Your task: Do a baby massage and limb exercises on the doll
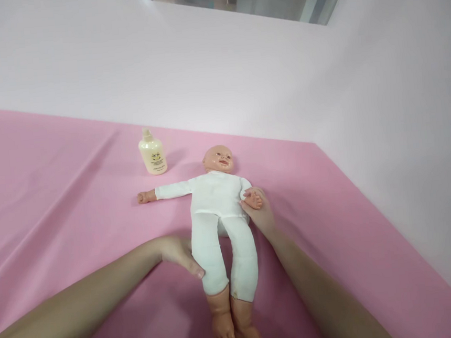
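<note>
A baby doll (216,201) in a white suit lies on its back on the pink cloth (55,205), head toward the wall and bare feet toward me. My left hand (180,254) is closed around the doll's left-side leg, thumb on top of the thigh. My right hand (258,211) holds the doll's small hand at its right side, fingers wrapped about it. The doll's other arm stretches out to the left.
A cream lotion bottle (152,153) stands upright beyond the doll's outstretched arm, near the white wall (200,60). The cloth-covered table ends at a wall on the right (405,148) and at its front edge near me.
</note>
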A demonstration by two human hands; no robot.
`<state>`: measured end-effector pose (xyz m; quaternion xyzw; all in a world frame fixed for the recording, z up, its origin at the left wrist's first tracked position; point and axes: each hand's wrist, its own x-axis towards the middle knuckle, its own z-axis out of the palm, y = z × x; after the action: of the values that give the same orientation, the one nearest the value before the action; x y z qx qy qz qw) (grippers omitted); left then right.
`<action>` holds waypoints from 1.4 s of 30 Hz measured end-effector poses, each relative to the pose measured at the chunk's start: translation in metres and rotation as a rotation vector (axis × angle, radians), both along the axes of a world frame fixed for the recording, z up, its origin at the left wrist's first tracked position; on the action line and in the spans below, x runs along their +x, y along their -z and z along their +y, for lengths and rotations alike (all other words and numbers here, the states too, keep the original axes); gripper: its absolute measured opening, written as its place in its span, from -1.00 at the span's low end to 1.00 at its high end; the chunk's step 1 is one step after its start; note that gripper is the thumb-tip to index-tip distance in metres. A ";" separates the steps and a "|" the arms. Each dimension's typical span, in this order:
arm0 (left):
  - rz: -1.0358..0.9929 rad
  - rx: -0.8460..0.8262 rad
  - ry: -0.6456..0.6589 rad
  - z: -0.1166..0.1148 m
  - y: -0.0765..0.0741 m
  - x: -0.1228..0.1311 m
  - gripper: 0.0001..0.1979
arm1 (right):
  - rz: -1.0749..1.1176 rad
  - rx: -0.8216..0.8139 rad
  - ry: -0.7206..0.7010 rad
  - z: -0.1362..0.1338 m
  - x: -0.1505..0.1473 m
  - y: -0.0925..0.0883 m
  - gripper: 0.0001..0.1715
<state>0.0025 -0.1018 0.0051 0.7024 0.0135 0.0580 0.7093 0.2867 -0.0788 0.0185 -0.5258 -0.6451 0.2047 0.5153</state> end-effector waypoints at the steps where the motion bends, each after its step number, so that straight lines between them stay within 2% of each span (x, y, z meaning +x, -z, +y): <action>1: -0.012 -0.002 -0.002 0.000 -0.001 0.000 -0.53 | -0.004 -0.002 -0.002 0.000 0.000 0.000 -0.81; 8: 0.075 -0.041 -0.048 -0.005 -0.016 0.001 -0.56 | 0.015 -0.026 0.017 -0.001 0.000 0.000 -0.79; 15: 0.144 -0.068 -0.081 -0.007 -0.017 0.000 -0.55 | 0.049 0.003 0.018 0.000 -0.002 0.000 -0.78; 22: 0.197 -0.090 -0.130 -0.010 -0.023 0.001 -0.52 | -0.005 -0.007 0.009 0.000 0.000 0.001 -0.80; 26: 0.177 -0.100 -0.146 -0.010 -0.022 0.001 -0.52 | -0.030 -0.007 0.007 0.002 0.001 0.002 -0.79; 36: 0.126 -0.072 -0.083 -0.006 -0.018 0.002 -0.57 | 0.014 -0.015 0.028 -0.002 -0.001 0.000 -0.78; 42: 0.073 -0.052 -0.044 -0.003 -0.010 0.002 -0.54 | -0.019 -0.017 0.009 0.002 0.001 0.001 -0.79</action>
<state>0.0043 -0.1053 0.0150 0.6850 0.0565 0.0475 0.7248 0.2875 -0.0770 0.0173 -0.5349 -0.6458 0.2026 0.5057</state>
